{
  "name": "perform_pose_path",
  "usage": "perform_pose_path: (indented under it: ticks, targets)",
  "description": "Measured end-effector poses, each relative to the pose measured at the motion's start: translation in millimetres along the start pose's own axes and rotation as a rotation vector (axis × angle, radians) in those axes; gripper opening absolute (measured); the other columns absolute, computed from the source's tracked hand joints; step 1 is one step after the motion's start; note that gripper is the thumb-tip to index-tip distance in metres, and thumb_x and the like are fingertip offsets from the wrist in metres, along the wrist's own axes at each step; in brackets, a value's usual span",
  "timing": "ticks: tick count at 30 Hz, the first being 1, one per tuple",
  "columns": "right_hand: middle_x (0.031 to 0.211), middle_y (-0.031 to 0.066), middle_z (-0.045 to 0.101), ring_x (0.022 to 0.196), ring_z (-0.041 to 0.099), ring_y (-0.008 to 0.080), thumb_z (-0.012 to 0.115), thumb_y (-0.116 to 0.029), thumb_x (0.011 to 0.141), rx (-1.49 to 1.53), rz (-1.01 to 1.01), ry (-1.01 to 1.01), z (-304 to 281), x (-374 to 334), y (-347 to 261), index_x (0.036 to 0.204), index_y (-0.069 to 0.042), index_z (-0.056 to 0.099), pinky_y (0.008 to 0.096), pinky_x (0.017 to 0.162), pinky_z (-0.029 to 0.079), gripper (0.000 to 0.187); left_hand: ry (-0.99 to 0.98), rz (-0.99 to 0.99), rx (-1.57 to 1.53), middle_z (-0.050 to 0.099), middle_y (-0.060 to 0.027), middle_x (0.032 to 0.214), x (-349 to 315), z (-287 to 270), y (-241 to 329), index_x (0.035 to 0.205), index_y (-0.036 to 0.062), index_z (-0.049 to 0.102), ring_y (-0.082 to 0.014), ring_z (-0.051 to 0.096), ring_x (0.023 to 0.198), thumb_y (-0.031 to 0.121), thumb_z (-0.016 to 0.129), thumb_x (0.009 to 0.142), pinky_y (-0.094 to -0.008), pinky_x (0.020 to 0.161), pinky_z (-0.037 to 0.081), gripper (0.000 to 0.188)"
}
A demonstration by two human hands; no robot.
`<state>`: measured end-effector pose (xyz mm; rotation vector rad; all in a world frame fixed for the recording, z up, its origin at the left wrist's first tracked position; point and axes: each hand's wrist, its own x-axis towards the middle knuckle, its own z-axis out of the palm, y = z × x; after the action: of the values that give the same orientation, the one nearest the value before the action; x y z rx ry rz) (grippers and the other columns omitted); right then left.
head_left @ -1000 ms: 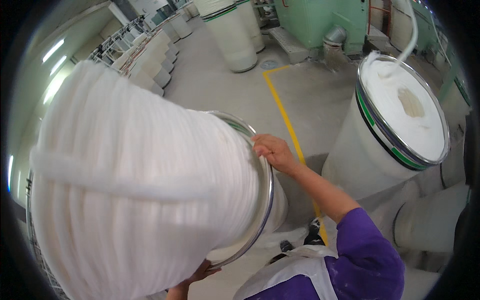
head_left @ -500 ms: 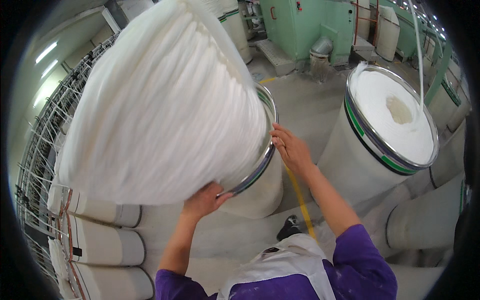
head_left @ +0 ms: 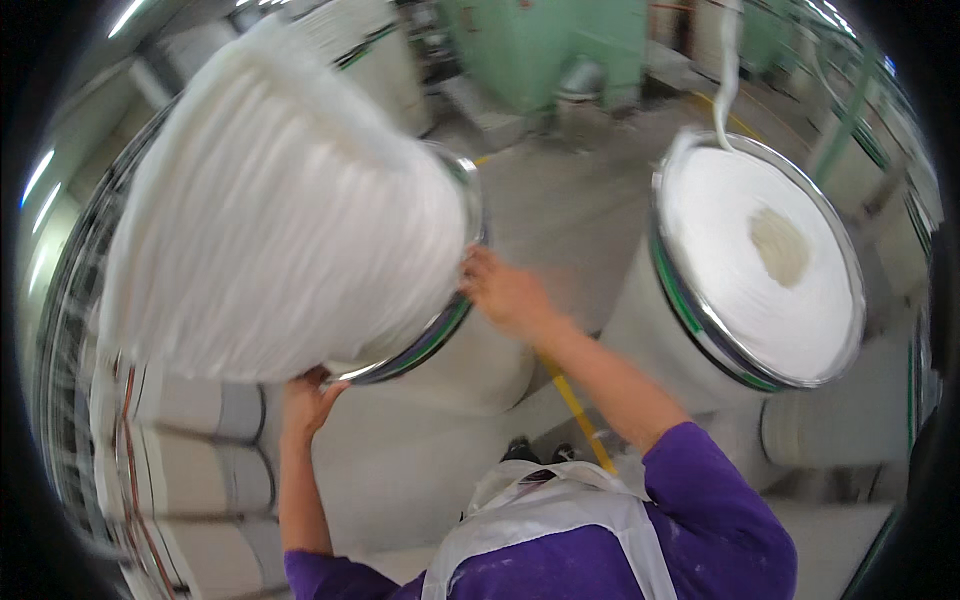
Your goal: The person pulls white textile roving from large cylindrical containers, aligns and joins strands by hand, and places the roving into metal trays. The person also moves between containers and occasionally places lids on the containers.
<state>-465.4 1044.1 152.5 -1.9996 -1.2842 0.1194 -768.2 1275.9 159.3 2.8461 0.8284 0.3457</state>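
White fibre coil, base hidden

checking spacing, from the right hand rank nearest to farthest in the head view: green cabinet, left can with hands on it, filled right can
1. Left can: the right hand touches its right side.
2. Filled right can: apart, off to the right.
3. Green cabinet: farthest, at the back.

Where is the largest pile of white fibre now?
In the head view, the pile rises at upper left from a can, left hand and right hand at its rim.
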Motion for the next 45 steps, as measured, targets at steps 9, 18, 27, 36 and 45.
perform_pose_path:
  ticks: [9, 18, 27, 36, 45]
  targets:
    - [0.089, 0.0063, 0.068, 0.076, 0.064, 0.0240, 0.058, -0.025, 0.090, 0.055, -0.066, 0.495, -113, -158, 29, 0.093, -0.011, 0.068, 0.0355, 0.067, 0.051, 0.017, -0.261, 0.010, 0.323, 0.062, -0.0215, 0.090, 101, 31, 34, 0.100, -0.0019, 0.059, -0.0414, 0.056, 0.094, 0.045, 0.062, 0.084, -0.0478, 0.087, 0.040, 0.049]
    - [0.061, -0.0004, 0.047, 0.053, 0.048, 0.0167, 0.066, -0.028, 0.081, -0.932, 0.339, 0.748, -140, -201, 102, 0.067, -0.016, 0.053, 0.0315, 0.048, 0.038, 0.023, -0.575, 0.507, -0.056, 0.055, -0.0329, 0.117, 218, 58, 167, 0.122, -0.0092, 0.049, -0.0453, 0.051, 0.109, 0.040, 0.058, 0.092, -0.0454, 0.097, 0.040, 0.058]
    - [0.062, 0.0021, 0.048, 0.056, 0.052, 0.0199, 0.063, -0.026, 0.085, -0.989, 0.335, 0.942, -219, -163, 222, 0.067, -0.013, 0.052, 0.0334, 0.050, 0.042, 0.025, -0.446, 0.527, -0.425, 0.047, -0.0267, 0.133, 365, 199, 210, 0.138, -0.0098, 0.034, -0.0348, 0.049, 0.118, 0.015, 0.063, 0.088, -0.0371, 0.101, 0.038, 0.063]
    - [0.059, 0.0039, 0.051, 0.057, 0.055, 0.0221, 0.064, -0.023, 0.083, -0.864, 0.351, 1.075, -331, -116, 376, 0.064, -0.011, 0.055, 0.0344, 0.053, 0.044, 0.025, -0.287, 0.214, -0.296, 0.054, -0.0260, 0.127, 410, 196, 320, 0.130, -0.0095, 0.045, -0.0347, 0.052, 0.115, 0.019, 0.065, 0.086, -0.0380, 0.101, 0.039, 0.056]
    - [0.062, 0.0039, 0.053, 0.060, 0.054, 0.0207, 0.065, -0.025, 0.083, -0.800, 0.309, 1.020, -396, -35, 492, 0.064, -0.010, 0.057, 0.0349, 0.053, 0.043, 0.025, -0.198, -0.049, -0.428, 0.046, -0.0191, 0.136, 550, 275, 336, 0.138, -0.0043, 0.036, -0.0293, 0.050, 0.117, 0.001, 0.053, 0.082, -0.0319, 0.101, 0.036, 0.058]
